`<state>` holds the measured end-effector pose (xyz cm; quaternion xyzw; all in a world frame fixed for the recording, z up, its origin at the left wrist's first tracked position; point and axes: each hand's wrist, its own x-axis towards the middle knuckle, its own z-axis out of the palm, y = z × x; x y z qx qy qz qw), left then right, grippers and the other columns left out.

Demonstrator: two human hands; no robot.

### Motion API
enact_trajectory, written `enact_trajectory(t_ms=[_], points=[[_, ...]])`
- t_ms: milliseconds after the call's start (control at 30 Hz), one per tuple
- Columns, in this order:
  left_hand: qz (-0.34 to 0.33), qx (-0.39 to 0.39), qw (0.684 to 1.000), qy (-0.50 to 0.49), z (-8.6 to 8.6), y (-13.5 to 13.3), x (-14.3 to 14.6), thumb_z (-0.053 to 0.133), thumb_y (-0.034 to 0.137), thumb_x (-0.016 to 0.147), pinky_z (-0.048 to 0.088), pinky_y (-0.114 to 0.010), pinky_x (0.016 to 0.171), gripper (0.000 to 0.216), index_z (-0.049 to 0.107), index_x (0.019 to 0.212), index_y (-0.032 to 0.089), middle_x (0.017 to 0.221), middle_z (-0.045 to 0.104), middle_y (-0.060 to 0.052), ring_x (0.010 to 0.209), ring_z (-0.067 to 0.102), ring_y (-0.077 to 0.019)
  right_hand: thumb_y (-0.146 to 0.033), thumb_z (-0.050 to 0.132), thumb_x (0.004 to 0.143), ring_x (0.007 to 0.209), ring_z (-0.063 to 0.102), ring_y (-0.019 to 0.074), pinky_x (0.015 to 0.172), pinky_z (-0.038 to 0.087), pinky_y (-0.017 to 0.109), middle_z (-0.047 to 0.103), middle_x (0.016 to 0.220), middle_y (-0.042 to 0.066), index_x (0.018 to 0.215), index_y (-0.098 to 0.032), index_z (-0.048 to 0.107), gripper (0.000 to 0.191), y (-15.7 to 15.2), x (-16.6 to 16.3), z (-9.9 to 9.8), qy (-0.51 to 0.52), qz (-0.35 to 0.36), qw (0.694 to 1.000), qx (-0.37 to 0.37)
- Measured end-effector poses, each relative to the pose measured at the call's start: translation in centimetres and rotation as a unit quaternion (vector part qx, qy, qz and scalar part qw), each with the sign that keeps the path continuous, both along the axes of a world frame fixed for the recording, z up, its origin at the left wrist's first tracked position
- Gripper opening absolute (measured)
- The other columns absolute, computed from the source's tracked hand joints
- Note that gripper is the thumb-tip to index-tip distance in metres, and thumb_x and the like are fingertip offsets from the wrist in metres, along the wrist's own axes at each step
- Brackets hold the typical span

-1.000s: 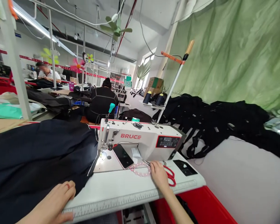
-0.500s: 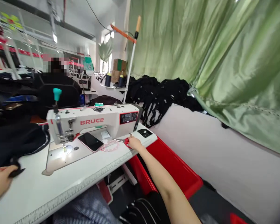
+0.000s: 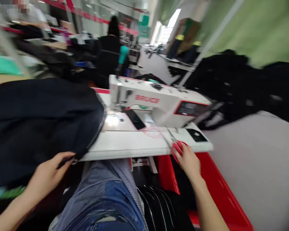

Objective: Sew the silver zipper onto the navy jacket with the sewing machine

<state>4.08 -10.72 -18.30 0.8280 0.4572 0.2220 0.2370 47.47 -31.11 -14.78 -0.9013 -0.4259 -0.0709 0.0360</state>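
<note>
My left hand (image 3: 49,170) is closed on the corner of a dark navy garment (image 3: 45,112), with a small shiny bit at the fingertips that is too blurred to name. The cloth spreads over the left part of the sewing table (image 3: 125,144) and hangs past its front edge. Red-handled scissors (image 3: 178,148) are in my right hand (image 3: 190,162), blades slanting up and left above the table. Between the hands stands a white sewing machine (image 3: 144,99), its lamp lit by the needle. A phone (image 3: 135,119) lies on the machine bed, beside a pink beaded loop (image 3: 153,132).
Below the table on the right sits a red bin (image 3: 221,186). Black striped cloth (image 3: 156,208) lies beside my lap. Dark garments (image 3: 250,86) are piled by the curtain. A co-worker (image 3: 109,54) sits beyond the machine.
The view has swung left and down. My right hand has lifted the scissors from the table, towards its front edge. My left hand has drawn the garment's corner to the front edge.
</note>
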Motion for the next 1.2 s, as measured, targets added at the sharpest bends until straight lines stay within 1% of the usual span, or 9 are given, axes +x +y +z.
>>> enact_trajectory(t_ms=[67,133,233,300,467,700,1033,1133,1200], points=[[0.055,-0.021,0.996,-0.072,1.0,-1.0,0.7,0.046,0.046,0.077,0.048,-0.023,0.063,0.03,0.055,0.089,0.019,0.081,0.064,-0.001,0.07,0.06,-0.0162,-0.043,0.038,0.083,0.086,0.058,0.0274,0.062,0.047,0.035,0.058,0.096,0.013,0.102,-0.015,0.051,0.037,0.1,-1.5,-1.9,-0.02,0.008,0.996,0.082],[0.052,-0.083,0.988,-0.115,1.9,-1.2,1.5,0.049,0.043,0.076,0.047,-0.022,0.064,0.028,0.057,0.081,0.017,0.075,0.064,-0.001,0.069,0.059,-0.0153,-0.044,0.039,0.082,0.078,0.059,0.023,0.062,0.047,0.032,0.058,0.086,0.009,0.089,-0.02,0.051,0.028,1.2,-4.2,-3.2,0.035,0.12,0.984,0.126],[0.018,-0.213,0.96,-0.18,2.4,-1.2,1.9,0.056,0.037,0.073,0.045,-0.022,0.063,0.022,0.06,0.071,0.015,0.07,0.063,-0.001,0.067,0.057,-0.0135,-0.043,0.046,0.082,0.067,0.057,0.0166,0.059,0.046,0.026,0.056,0.077,0.003,0.079,-0.023,0.048,0.02,3.9,-10.0,-2.7,0.166,0.299,0.937,0.074],[0.015,-0.276,0.934,-0.229,2.3,-1.1,1.8,0.06,0.035,0.069,0.043,-0.021,0.061,0.021,0.06,0.068,0.014,0.068,0.062,-0.001,0.065,0.055,-0.0123,-0.042,0.05,0.08,0.068,0.057,0.0172,0.059,0.046,0.027,0.056,0.079,0.003,0.082,-0.023,0.047,0.019,6.1,-13.5,-1.1,0.204,0.367,0.908,0.01],[0.0,-0.376,0.877,-0.298,2.0,-0.7,1.6,0.067,0.033,0.064,0.041,-0.02,0.059,0.022,0.061,0.068,0.013,0.065,0.061,0.0,0.061,0.052,-0.0099,-0.037,0.05,0.079,0.075,0.055,0.0202,0.065,0.045,0.032,0.055,0.085,0.004,0.091,-0.021,0.044,0.02,10.6,-17.4,1.8,0.234,0.412,0.873,-0.114],[-0.037,-0.437,0.852,-0.286,2.4,-0.1,1.9,0.067,0.027,0.062,0.04,-0.019,0.057,0.017,0.058,0.065,0.013,0.063,0.057,0.002,0.059,0.049,-0.0087,-0.036,0.053,0.077,0.075,0.055,0.0203,0.064,0.04,0.031,0.056,0.087,0.002,0.092,-0.022,0.044,0.022,12.8,-18.4,2.1,0.212,0.441,0.857,-0.159],[-0.047,-0.401,0.889,-0.216,2.3,-0.4,2.2,0.063,0.03,0.065,0.041,-0.019,0.054,0.017,0.06,0.064,0.013,0.059,0.056,0.003,0.056,0.05,-0.0091,-0.032,0.049,0.082,0.064,0.056,0.0187,0.055,0.039,0.029,0.056,0.079,0.002,0.082,-0.021,0.048,0.011,11.6,-17.2,0.3,0.138,0.48,0.856,-0.13],[-0.059,-0.304,0.94,-0.145,1.7,-1.1,1.4,0.06,0.032,0.07,0.045,-0.022,0.062,0.018,0.065,0.076,0.016,0.07,0.061,0.0,0.065,0.055,-0.0122,-0.038,0.044,0.085,0.063,0.057,0.0164,0.057,0.044,0.027,0.057,0.076,0.002,0.081,-0.022,0.047,0.017,10.2,-14.6,-0.3,0.171,0.45,0.873,-0.082],[-0.041,-0.157,0.982,-0.094,0.9,-1.4,0.3,0.059,0.034,0.073,0.047,-0.027,0.074,0.026,0.064,0.094,0.018,0.088,0.063,-0.004,0.08,0.057,-0.0165,-0.042,0.043,0.085,0.067,0.059,0.0161,0.059,0.047,0.026,0.058,0.079,0.003,0.086,-0.022,0.048,0.021,8.8,-11.1,-0.9,0.149,0.414,0.898,-0.019]])
